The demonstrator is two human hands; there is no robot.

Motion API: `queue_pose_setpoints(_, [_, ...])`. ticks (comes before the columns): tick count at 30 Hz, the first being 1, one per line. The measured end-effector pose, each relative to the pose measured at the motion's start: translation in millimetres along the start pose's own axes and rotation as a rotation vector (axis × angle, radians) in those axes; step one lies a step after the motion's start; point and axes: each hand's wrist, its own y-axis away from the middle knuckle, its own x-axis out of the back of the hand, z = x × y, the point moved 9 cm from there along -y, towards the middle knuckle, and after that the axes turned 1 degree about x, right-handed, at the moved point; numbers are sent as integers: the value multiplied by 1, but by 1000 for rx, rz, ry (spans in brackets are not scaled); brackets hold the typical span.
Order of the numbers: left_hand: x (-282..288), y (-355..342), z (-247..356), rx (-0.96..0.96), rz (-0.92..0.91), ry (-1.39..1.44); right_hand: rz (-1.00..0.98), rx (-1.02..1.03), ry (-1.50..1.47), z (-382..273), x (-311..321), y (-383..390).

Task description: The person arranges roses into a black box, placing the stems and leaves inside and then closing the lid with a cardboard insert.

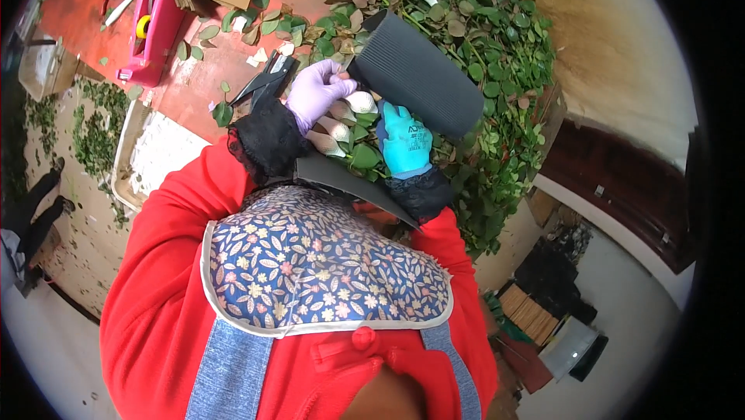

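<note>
Left hand (317,96), purple-gloved: fingers curled, clamping cannot be confirmed. Right hand (405,142), teal-gloved: grip likewise unclear. White-netted buds (361,102) between hands — corrugated sheet (419,75) just beyond. Step appears to be bundle arranging — next move likely calls for aligning buds.

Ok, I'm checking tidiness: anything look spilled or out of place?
Yes: green leaves lie strewn across the floor at left, away from the leafy heap near the hands. Oddly, the left hand is gloved lilac, the right hand turquoise.
</note>
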Motion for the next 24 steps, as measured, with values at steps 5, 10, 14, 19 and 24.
queue_pose_setpoints(5, [39,8,5,-151,139,-28,6,8,-44,-3,1,-3])
queue_pose_setpoints(10, [79,7,30,-40,17,299,16,65,-90,0,4,-2])
queue_pose_setpoints(14, [35,-1,6,12,-93,-478,-136,5,-23,-3,-6,-9])
queue_pose_setpoints(19, [18,-23,-23,-5,-59,-581,-58,8,8,-2,-6,-7])
queue_pose_setpoints(24, [22,-7,23,-379,-20,-853,-14,26,10,0,-11,-9])
